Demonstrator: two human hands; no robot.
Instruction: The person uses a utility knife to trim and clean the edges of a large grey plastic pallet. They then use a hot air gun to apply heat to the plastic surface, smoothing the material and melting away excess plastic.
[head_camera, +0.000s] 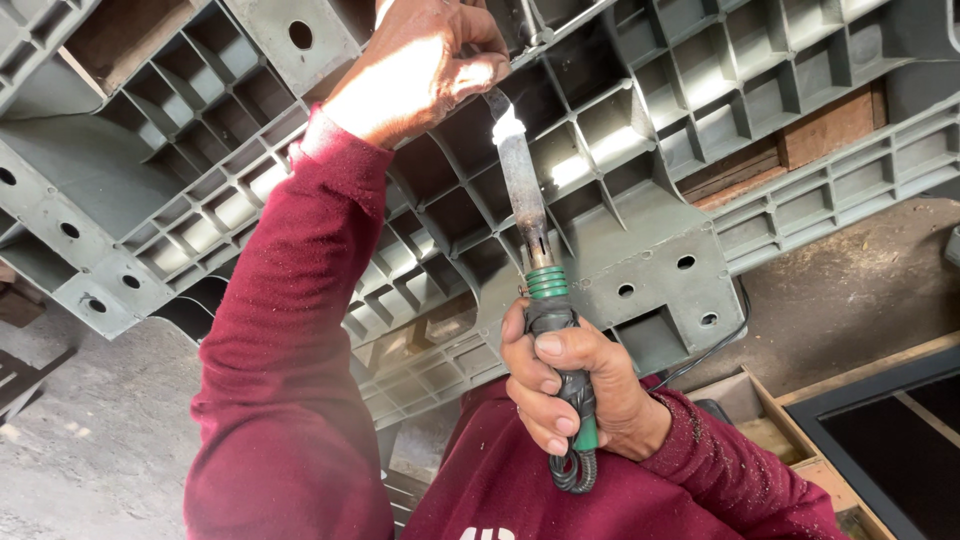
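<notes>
Grey plastic pallet (640, 240): fills the upper and middle scene, its ribbed underside of open square cells and round holes facing the camera, tilted from lower left to upper right.
Floor (90, 440): dusty concrete, seen at lower left and at right below the pallet.
Wooden frame (800, 420): lower right, pale boards around a dark panel.
Sleeves: dark red, speckled with dust; the left one runs up from the bottom centre toward the pallet.
Left hand (420, 65): far, top centre, fingers pinched together against a pallet rib, right at the iron's tip; what it pinches I cannot tell.
Right hand (570, 385): near, lower centre, fist clamped around the iron's handle.
Soldering iron (530, 220): upright between the two hands, long grey shaft rising from a green collar to the pallet rib, tip touching the plastic just beside the left fingers.
Cable (575, 470): black, looping out below the right fist.
</notes>
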